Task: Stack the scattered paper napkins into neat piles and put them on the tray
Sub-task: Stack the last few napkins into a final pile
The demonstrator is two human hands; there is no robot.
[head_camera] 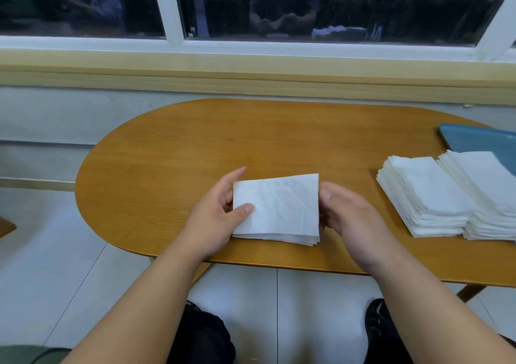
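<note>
Squaring a thin napkin stack [276,210] between both hands on the wooden table [173,154].

Head view: the left hand [215,215] pinches the stack's left edge, thumb on top and fingers curled under; the right hand [346,212] presses against the right edge, though I cannot tell how its fingertips sit. The paper looks light, soft and floppy, its loose sheets likely to slide, so gripping both short edges with support underneath seems wise. Two taller finished piles [446,196] stand well to the right, partly on the blue tray [474,137], crowding its near corner; otherwise nothing blocks the way.
</note>
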